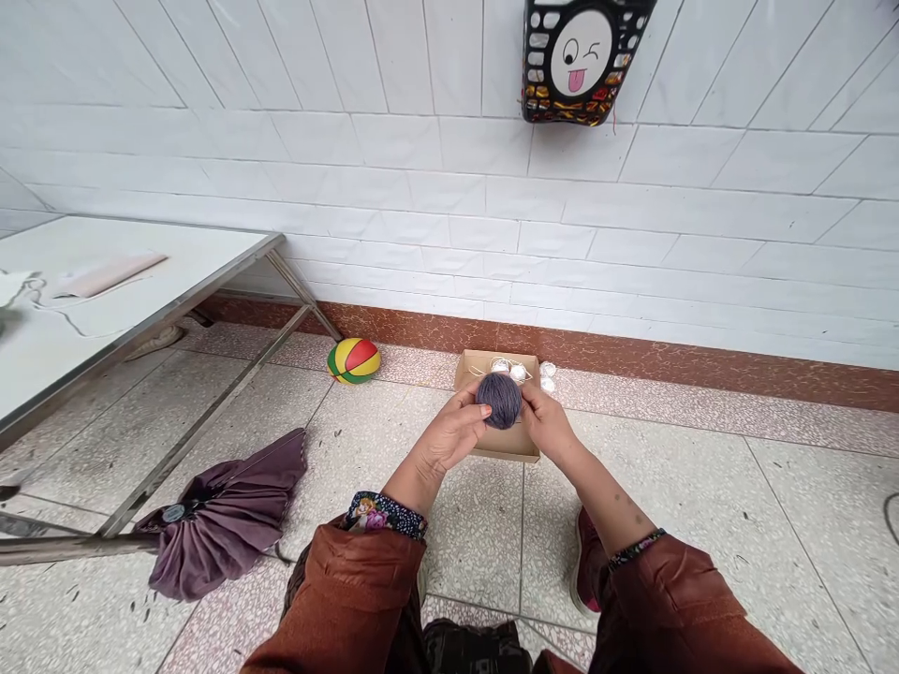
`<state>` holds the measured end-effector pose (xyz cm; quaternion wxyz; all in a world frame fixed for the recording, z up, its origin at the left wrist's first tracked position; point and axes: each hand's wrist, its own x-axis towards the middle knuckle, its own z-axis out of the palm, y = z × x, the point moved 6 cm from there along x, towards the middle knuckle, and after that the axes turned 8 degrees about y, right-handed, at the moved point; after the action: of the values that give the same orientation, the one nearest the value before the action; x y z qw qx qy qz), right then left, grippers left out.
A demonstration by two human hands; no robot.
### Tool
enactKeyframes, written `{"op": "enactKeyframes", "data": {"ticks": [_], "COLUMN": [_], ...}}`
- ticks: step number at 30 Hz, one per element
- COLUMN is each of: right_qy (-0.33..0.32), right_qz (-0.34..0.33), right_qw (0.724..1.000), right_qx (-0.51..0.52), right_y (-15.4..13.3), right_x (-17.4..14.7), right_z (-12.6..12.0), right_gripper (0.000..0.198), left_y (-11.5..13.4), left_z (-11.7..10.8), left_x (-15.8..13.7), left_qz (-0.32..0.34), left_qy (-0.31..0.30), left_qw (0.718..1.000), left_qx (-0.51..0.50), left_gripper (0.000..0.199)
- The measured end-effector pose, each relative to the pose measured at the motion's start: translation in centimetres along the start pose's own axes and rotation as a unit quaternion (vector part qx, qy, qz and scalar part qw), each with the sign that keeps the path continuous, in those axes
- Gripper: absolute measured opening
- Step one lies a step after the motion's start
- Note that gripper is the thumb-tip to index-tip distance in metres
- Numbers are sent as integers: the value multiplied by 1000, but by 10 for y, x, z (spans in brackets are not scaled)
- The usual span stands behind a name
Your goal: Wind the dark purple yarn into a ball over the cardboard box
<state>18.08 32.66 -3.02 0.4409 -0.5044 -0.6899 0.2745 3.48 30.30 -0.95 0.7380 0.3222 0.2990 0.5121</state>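
A round ball of dark purple-grey yarn (499,401) is held up in front of me between both hands. My left hand (456,426) grips its left side, the thumb lying across the front. At the right edge of the ball, the fingers of my right hand (546,421) are pinched together against it; whether they also hold a loose strand is too small to tell. Below and behind the ball is a shallow cardboard box (502,451), partly hidden by my hands. White balls (518,373) and a pale cord lie inside it.
Two small white balls (548,376) rest right of the box by the wall. Leftward are a colourful ball (354,361), a folded purple umbrella (225,524) and a metal-framed table (189,248). A black basket (537,65) hangs on the tiled wall.
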Motion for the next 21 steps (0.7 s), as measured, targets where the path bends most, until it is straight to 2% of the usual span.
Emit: {"op": "enactKeyframes", "data": {"ticks": [3, 6, 8, 10, 12, 16, 21], "right_qy": [-41, -104, -133, -126, -86, 3, 69], "right_qz": [-32, -81, -99, -95, -82, -63, -6], "right_qw": [999, 991, 986, 985, 988, 993, 994], "right_qx": [-15, 3, 32, 68, 98, 102, 79], "right_y": [-6, -25, -40, -51, -56, -49, -24], "right_x": [-7, -16, -19, -18, -14, -3, 4], "right_z": [9, 14, 11, 1, -12, -30, -29], "right_gripper": [19, 21, 21, 21, 21, 25, 23], "left_y": [6, 13, 17, 20, 19, 7, -7], "left_z": [-11, -22, -26, -25, -22, -13, 7], "left_x": [5, 7, 6, 5, 4, 3, -5], "left_qz": [50, 104, 137, 163, 168, 104, 10], "left_qy": [73, 156, 186, 191, 174, 92, -54], "left_qw": [996, 979, 959, 939, 933, 951, 977], "left_qx": [6, 86, 165, 233, 267, 277, 204], "left_gripper": [49, 55, 60, 63, 62, 62, 87]}}
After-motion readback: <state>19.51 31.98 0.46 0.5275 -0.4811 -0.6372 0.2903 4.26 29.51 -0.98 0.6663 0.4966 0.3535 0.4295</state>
